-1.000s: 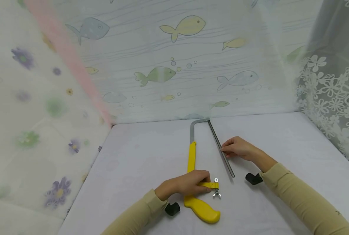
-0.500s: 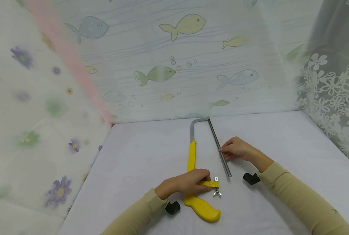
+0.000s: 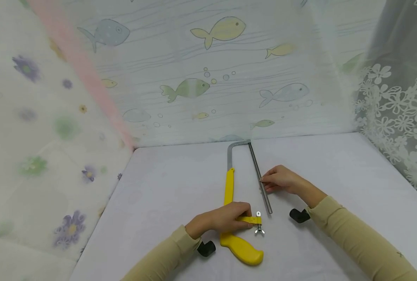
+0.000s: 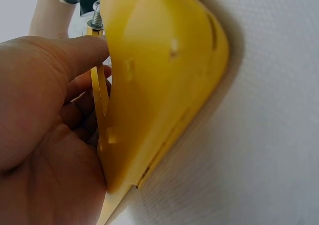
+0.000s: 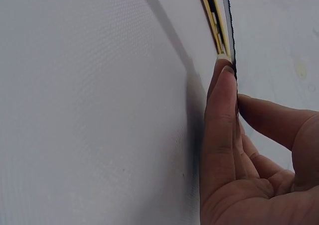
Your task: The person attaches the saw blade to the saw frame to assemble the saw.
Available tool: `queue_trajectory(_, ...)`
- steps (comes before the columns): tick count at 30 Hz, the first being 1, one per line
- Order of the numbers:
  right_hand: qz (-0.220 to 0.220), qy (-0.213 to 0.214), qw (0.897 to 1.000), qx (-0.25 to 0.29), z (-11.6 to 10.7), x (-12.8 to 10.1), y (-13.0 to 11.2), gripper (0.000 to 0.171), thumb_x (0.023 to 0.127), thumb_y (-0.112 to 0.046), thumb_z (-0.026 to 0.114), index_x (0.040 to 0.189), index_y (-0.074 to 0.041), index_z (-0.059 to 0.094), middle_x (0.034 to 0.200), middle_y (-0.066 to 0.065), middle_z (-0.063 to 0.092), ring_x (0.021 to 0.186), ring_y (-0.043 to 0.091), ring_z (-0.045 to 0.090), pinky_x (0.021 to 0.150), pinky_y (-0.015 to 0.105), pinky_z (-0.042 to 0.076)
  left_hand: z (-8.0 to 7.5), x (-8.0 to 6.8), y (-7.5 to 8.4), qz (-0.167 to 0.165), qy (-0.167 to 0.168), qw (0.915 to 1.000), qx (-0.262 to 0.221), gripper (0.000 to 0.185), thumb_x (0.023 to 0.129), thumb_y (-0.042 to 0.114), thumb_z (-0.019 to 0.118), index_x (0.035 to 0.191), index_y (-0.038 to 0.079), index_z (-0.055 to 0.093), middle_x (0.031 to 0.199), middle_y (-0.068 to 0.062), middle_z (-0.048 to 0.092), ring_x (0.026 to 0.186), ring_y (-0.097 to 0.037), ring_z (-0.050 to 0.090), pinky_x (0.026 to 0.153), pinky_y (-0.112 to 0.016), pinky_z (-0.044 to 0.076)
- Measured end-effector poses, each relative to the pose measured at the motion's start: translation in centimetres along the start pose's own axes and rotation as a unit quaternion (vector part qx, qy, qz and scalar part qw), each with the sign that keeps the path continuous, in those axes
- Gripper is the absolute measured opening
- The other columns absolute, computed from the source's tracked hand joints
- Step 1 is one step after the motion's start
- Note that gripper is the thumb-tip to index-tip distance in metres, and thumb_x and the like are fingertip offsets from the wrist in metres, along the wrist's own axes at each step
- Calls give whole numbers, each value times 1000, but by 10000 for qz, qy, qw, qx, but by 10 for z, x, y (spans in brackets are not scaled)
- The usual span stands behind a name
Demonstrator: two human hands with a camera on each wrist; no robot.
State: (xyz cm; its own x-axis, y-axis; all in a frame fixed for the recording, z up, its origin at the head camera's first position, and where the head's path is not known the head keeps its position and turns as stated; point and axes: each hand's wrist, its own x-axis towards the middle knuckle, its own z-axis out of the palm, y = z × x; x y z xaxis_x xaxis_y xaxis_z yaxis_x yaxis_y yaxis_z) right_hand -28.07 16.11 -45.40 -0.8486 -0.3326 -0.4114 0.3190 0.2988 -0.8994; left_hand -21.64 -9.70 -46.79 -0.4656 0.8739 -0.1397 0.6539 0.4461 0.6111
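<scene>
Gripping saw frame (image 3: 229, 185), pinching blade (image 3: 255, 162)

Head: left hand (image 3: 227, 217) curls round the saw frame on the white table (image 3: 173, 179); right hand (image 3: 282, 180) holds the blade. Left wrist: thumb (image 4: 87, 54) touches the frame. Right wrist: thumb and fingers (image 5: 219, 120) nearly meet.

Free gap — between frame (image 3: 229, 186) and blade (image 3: 254, 160)

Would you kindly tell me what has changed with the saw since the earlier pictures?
The right hand has swung the near end of the blade leftward, toward the wing nut, without letting go. The left hand and saw frame stayed put.
</scene>
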Motion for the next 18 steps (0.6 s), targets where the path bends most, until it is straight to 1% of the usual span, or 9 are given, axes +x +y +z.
queue_trajectory(6,-42,-155,9998,121,1,-1,0,32,103,-7,59,124,17,58,87,8,68,73,12,68,72,26,58,-2,0,1,-40,26,10000,11,12,103,24,65,104,14,58,90,7,54,81,-3,47,72,-15,40)
queue_trajectory(12,-37,-281,9994,180,2,-1,-1,33,101,-7,61,124,17,59,90,8,69,76,11,68,74,25,58,-2,0,1,-14,71,10000,-16,12,102,23,66,103,14,58,89,7,54,80,-4,47,72,-15,40)
queue_trajectory(18,143,-342,9985,400,7,-3,0,34,100,-4,63,126,16,57,92,9,70,80,14,68,77,27,59,0,0,2,-17,37,10000,-59,13,102,23,66,103,14,57,89,6,54,80,-4,47,72,-14,40)
